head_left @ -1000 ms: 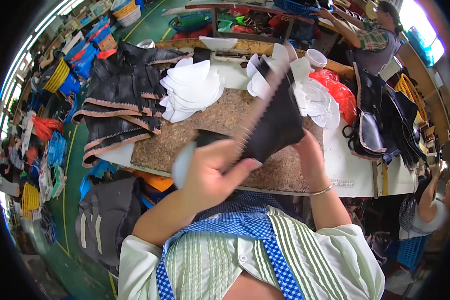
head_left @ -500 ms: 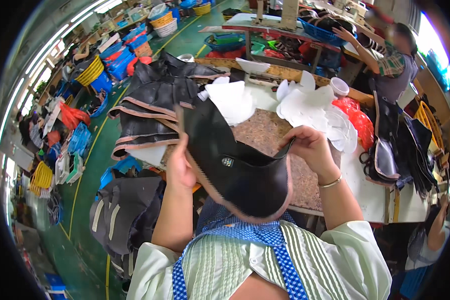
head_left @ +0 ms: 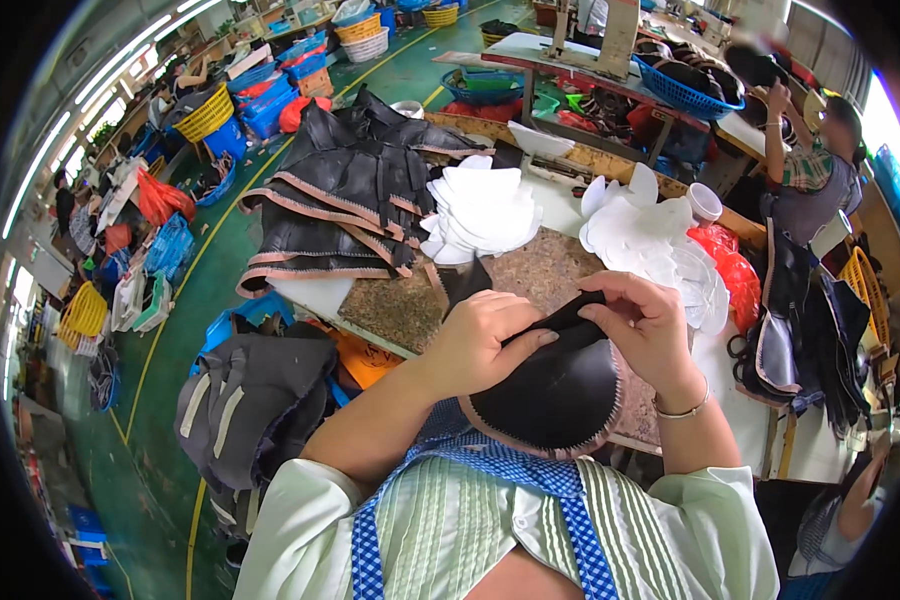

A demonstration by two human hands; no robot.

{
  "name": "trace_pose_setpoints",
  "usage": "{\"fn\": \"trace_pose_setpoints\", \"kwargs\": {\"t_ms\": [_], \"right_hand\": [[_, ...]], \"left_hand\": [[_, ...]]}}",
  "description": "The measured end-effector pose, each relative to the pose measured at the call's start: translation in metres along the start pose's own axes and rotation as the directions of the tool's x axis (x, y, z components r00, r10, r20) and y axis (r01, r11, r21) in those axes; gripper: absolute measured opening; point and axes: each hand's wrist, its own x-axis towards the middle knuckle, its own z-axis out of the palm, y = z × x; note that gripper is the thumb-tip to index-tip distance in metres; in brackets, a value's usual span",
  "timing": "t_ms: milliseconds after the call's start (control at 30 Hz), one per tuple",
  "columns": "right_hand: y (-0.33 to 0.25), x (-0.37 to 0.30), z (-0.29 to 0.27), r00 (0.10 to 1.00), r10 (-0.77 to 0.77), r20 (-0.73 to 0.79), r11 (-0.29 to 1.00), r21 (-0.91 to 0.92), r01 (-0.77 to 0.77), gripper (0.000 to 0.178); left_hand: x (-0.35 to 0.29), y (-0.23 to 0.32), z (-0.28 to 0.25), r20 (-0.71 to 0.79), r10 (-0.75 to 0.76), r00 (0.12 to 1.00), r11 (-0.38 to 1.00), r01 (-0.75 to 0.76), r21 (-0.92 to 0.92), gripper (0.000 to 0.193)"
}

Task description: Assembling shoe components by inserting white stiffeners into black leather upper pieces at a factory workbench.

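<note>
glossy leather-like piece (head_left: pixel 550 402), rough-looking board (head_left: pixel 555 262), shiny metal bangle (head_left: pixel 683 412)

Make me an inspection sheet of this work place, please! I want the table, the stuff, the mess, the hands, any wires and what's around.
Surface: white table with a speckled brown board on it.
Job's things: a black piece with a pinkish zigzag edge, in the hands.
Clutter: a pile of black pieces at left, two piles of white shapes, a red plastic bag and a white tub.
Hands: left hand and right hand both grip the piece; the right pinches its upper edge.
Cables: nothing seen.
Surroundings: green floor, a blue basket, a co-worker at upper right.
</note>
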Motion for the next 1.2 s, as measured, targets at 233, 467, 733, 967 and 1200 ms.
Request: {"fn": "trace_pose_setpoints", "kwargs": {"t_ms": [233, 467, 733, 967, 1200], "right_hand": [[-0.001, 0.019, -0.003, 0.911, 0.173, 0.375, 0.966, 0.116, -0.231, 0.016], [0.019, -0.023, 0.017, 0.914, 0.219, 0.342, 0.703, 0.594, -0.391, 0.018], [0.054, -0.004, 0.022, 0.97, 0.231, 0.072, 0.894, 0.379, -0.241, 0.005], [0.073, 0.012, 0.027, 0.979, 0.153, -0.137, 0.962, -0.206, -0.179, 0.016], [0.139, 0.006, 0.028, 0.856, 0.517, 0.005, 0.794, 0.371, -0.482, 0.028]], "left_hand": [[-0.02, 0.006, -0.003, -0.045, 0.053, 0.998, 0.987, -0.046, 0.151, 0.016], [-0.043, 0.011, 0.027, -0.296, 0.163, 0.941, 0.985, -0.172, -0.005, 0.017], [-0.127, -0.012, -0.083, -0.657, -0.082, 0.75, 0.767, 0.468, 0.438, 0.047], [-0.307, -0.123, -0.229, -0.599, -0.771, -0.219, -0.259, 0.966, -0.019, 0.041], [-0.287, -0.074, -0.222, -0.603, -0.788, -0.12, 0.218, 0.863, -0.456, 0.033]]}}
